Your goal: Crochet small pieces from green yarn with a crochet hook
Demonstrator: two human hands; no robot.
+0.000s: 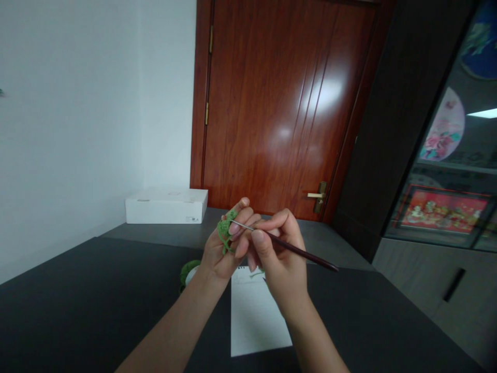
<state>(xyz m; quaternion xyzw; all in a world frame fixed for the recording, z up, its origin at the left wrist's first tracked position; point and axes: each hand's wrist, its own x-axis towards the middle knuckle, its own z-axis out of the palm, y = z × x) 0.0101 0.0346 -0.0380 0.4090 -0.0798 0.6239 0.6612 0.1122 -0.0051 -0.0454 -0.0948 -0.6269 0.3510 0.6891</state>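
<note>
My left hand (222, 247) is raised above the dark table (97, 300), its fingers closed on a small green crochet piece (225, 230) with green yarn wound over them. My right hand (281, 254) pinches a crochet hook (295, 249) with a dark handle and a metal tip that reaches into the green piece. A ball of green yarn (188, 270) lies on the table just below my left wrist. A white sheet of paper (254, 316) lies on the table beneath both hands.
A white flat box (166, 205) stands at the far edge of the table by the white wall. Behind is a red-brown wooden door (279, 103) with a brass handle (319, 196). A dark glass-fronted cabinet (446, 171) stands on the right.
</note>
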